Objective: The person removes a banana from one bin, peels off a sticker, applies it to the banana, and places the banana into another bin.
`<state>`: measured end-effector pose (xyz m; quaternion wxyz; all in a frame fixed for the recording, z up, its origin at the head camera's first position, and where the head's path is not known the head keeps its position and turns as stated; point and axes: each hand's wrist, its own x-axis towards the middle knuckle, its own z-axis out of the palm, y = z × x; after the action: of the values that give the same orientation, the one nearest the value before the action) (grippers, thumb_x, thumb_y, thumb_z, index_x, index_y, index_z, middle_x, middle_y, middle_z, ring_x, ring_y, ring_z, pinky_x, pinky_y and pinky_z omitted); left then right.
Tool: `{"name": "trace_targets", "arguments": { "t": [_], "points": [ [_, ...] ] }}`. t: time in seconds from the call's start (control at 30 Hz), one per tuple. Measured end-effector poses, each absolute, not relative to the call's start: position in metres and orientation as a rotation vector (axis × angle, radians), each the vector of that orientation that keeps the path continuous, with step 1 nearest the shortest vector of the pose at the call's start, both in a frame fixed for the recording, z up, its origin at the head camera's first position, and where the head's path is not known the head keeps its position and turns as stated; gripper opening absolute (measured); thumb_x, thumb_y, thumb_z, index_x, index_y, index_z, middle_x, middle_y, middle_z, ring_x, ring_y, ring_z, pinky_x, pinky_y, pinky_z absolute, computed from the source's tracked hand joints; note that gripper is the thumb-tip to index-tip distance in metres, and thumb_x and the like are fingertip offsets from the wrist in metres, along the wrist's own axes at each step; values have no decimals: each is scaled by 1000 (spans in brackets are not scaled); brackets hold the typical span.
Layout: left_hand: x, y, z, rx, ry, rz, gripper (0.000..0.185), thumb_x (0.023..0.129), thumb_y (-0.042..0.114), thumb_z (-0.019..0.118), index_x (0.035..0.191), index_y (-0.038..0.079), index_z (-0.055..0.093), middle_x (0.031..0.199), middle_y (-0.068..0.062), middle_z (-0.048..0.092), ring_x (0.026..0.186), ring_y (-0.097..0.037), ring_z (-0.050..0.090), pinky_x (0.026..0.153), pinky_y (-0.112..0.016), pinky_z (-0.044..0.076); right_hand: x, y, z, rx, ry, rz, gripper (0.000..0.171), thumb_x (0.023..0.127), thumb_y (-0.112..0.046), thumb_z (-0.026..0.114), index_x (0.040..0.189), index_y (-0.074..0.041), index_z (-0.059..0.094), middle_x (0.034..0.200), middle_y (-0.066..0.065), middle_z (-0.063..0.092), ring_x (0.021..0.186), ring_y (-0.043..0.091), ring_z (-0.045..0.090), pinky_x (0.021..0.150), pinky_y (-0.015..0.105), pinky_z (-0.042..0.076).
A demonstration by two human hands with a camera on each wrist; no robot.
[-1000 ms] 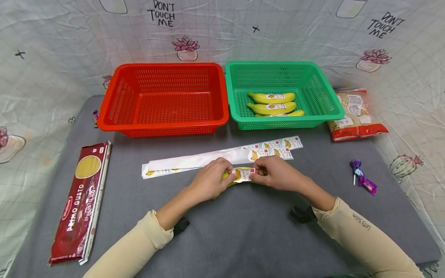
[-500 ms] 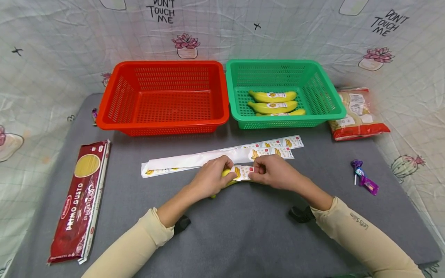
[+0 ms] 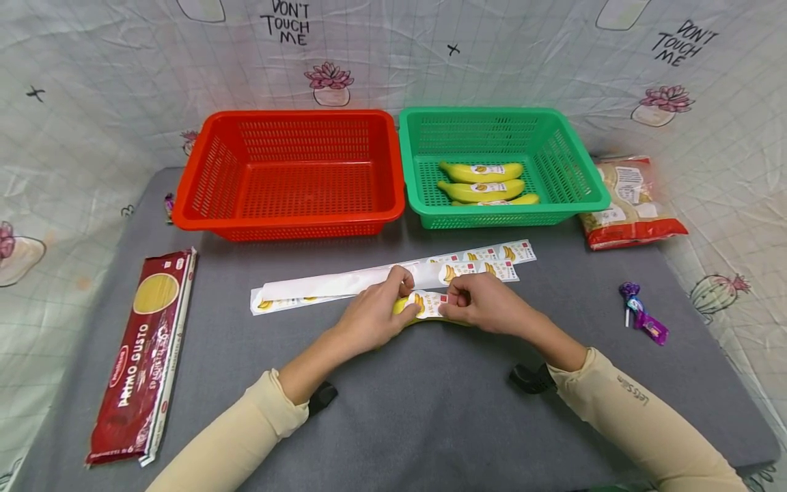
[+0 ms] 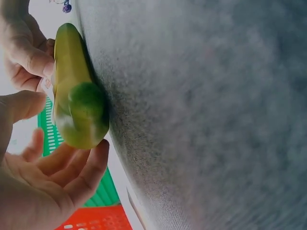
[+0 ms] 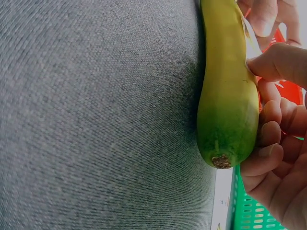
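Note:
A yellow banana [image 3: 401, 305] with green ends lies on the grey table between both hands. Across its middle is a white sticker [image 3: 430, 305] printed with bananas and a small red square. My left hand [image 3: 371, 314] holds the banana's left part, its thumb at the sticker's left end and fingers behind the fruit, as the left wrist view shows. At the other end, my right hand [image 3: 492, 304] pinches the sticker's right edge. In the right wrist view, its thumb presses the sticker [image 5: 251, 44] while the other fingers curl against the banana [image 5: 228, 91].
Sticker strips [image 3: 344, 283] lie just behind the hands. Farther back stand a red basket [image 3: 289, 225] and a green basket [image 3: 510, 209] holding several stickered bananas. A spaghetti pack [image 3: 143, 355] lies left; a pasta bag [image 3: 633, 205] and wrapped sweets [image 3: 642, 314] lie right.
My left index finger has lifted off the sticker, leaving the thumb at its left end. The sticker now lies lower against the banana. The right hand stays almost where it was.

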<state>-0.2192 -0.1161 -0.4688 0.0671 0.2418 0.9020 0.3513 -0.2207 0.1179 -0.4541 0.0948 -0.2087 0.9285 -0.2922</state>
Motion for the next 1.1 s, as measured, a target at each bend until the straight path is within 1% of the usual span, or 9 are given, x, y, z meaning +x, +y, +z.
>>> {"name": "trace_targets", "arguments": {
  "t": [0.1, 0.17, 0.27, 0.5, 0.63, 0.8, 0.93, 1.03, 1.1],
  "points": [
    [-219, -115, -469, 772, 2738, 950, 22, 95, 32, 72, 105, 20, 56, 90, 0, 67, 80, -19, 60, 69, -38, 47, -221, 118, -454, -618, 2758, -867, 27, 86, -25, 78, 69, -19, 59, 60, -11, 48, 58, 6, 46, 58, 23, 37],
    [-219, -115, -470, 796, 2739, 897, 19, 95, 33, 72, 102, 22, 58, 91, 1, 67, 79, -18, 57, 68, -37, 46, -221, 118, -454, -620, 2761, -865, 27, 87, -25, 78, 69, -19, 59, 60, -11, 48, 57, 6, 46, 58, 23, 37],
    [-219, -115, -470, 810, 2740, 867, 19, 94, 31, 74, 103, 22, 60, 98, 1, 70, 82, -19, 59, 71, -40, 48, -221, 118, -455, -623, 2758, -868, 27, 87, -25, 78, 69, -19, 59, 60, -10, 48, 58, 6, 46, 58, 23, 37],
    [-223, -116, -469, 750, 2686, 914, 30, 91, 29, 78, 117, 19, 64, 106, 1, 71, 91, -19, 62, 84, -41, 51, -221, 118, -456, -620, 2749, -879, 25, 88, -24, 78, 70, -20, 60, 61, -11, 48, 58, 5, 46, 59, 23, 38],
    [-225, -116, -469, 757, 2666, 924, 29, 91, 29, 77, 116, 17, 67, 108, 0, 71, 94, -19, 63, 87, -41, 50, -221, 119, -456, -618, 2742, -887, 26, 88, -24, 78, 70, -19, 59, 61, -11, 48, 58, 5, 45, 58, 23, 37],
    [-225, -116, -470, 767, 2674, 929, 28, 91, 29, 77, 116, 17, 68, 110, 1, 71, 96, -19, 64, 88, -42, 51, -220, 119, -456, -627, 2755, -891, 27, 87, -24, 79, 70, -19, 59, 61, -10, 48, 58, 6, 45, 58, 23, 37],
    [-225, -116, -470, 771, 2666, 930, 29, 92, 29, 77, 117, 17, 68, 112, 0, 72, 98, -20, 65, 90, -42, 51, -217, 119, -456, -631, 2832, -875, 27, 85, -25, 83, 77, -17, 58, 70, -6, 51, 64, 8, 45, 61, 24, 37],
    [-224, -116, -469, 774, 2665, 928, 30, 92, 29, 76, 117, 16, 68, 113, 0, 72, 99, -21, 65, 90, -43, 51, -213, 117, -456, -672, 2892, -848, 26, 83, -25, 84, 85, -16, 60, 81, -1, 55, 73, 12, 49, 68, 27, 41],
    [-224, -116, -469, 777, 2670, 926, 29, 92, 29, 76, 117, 16, 68, 112, -1, 72, 99, -21, 65, 90, -43, 51, -212, 114, -457, -720, 2909, -823, 22, 85, -24, 83, 90, -16, 63, 88, 1, 57, 80, 14, 51, 73, 30, 43]
  ]
}}
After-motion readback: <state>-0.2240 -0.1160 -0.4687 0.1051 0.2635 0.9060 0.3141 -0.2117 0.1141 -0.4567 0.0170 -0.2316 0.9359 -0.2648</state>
